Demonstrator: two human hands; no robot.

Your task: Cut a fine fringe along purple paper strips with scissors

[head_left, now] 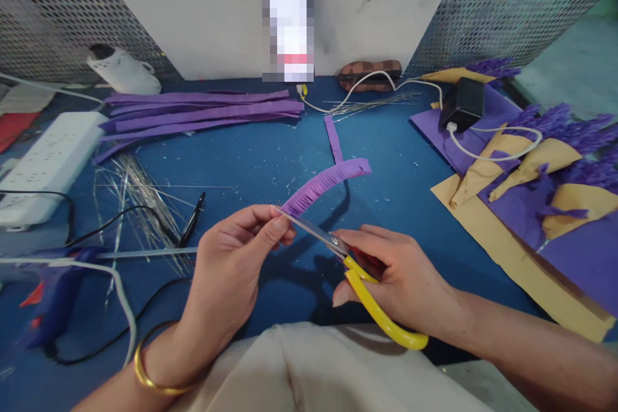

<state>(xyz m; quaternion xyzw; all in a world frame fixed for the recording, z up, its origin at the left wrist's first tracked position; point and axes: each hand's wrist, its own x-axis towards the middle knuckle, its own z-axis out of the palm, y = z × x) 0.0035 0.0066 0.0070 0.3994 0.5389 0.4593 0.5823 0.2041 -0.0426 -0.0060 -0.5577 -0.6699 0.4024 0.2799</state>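
Observation:
Between thumb and fingers, my left hand (pixel 246 244) pinches the near end of a purple paper strip (pixel 323 187). The strip curves up and away to the right, with fine cuts along its side. My right hand (pixel 396 270) grips yellow-handled scissors (pixel 381 312). Their blades (pixel 313 230) point left and reach the fingertips of my left hand at the strip's end. The blades look closed or nearly so. A narrower purple piece (pixel 333 138) lies on the table just behind the curved strip.
Purple strips (pixel 207 109) lie at the back left, near a white power strip (pixel 53 161). Thin wires (pixel 149 199) and a blue glue gun (pixel 58 296) are on the left. Paper-wrapped purple flowers (pixel 535 154) and a black charger (pixel 462 103) sit right. A phone (pixel 288 26) stands behind.

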